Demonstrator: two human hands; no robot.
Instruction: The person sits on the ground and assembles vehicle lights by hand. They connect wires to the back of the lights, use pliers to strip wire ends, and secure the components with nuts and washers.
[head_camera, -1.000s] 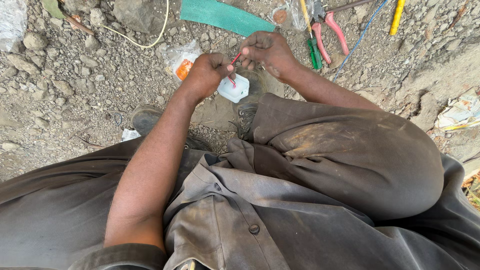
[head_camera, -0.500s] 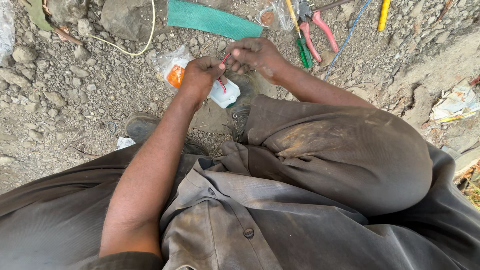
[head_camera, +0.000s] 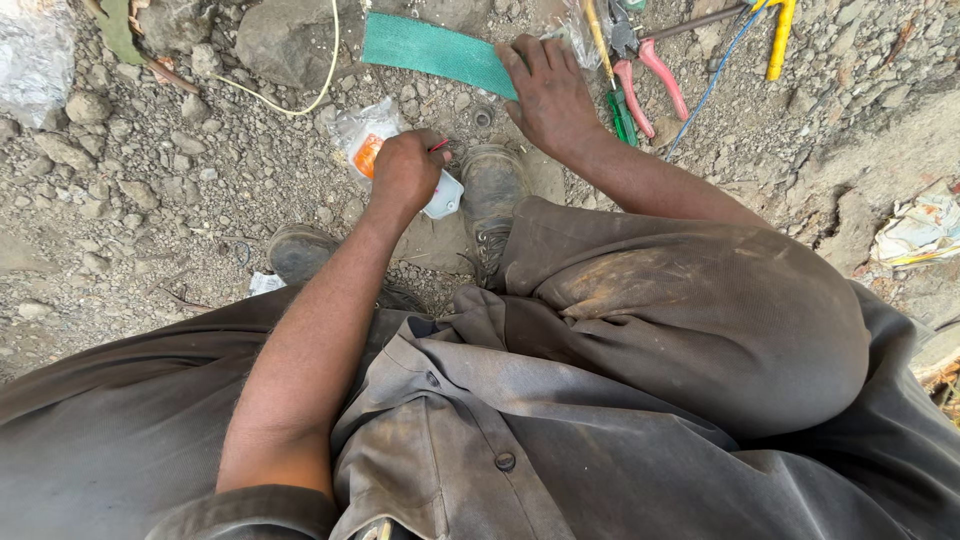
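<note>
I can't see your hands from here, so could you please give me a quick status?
Left hand closed on a small red piece. Right hand flat on the green strip. Pliers beside it; nothing in the way.

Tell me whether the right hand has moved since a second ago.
Yes. The right hand left the left hand and went up to the green strip, near the pink pliers.

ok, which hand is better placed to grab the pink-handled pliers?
Right, probably. The right hand rests on the end of the green strip, just beside the pink-handled pliers. The left hand sits further away, closed on a small red piece over the white box.
</note>
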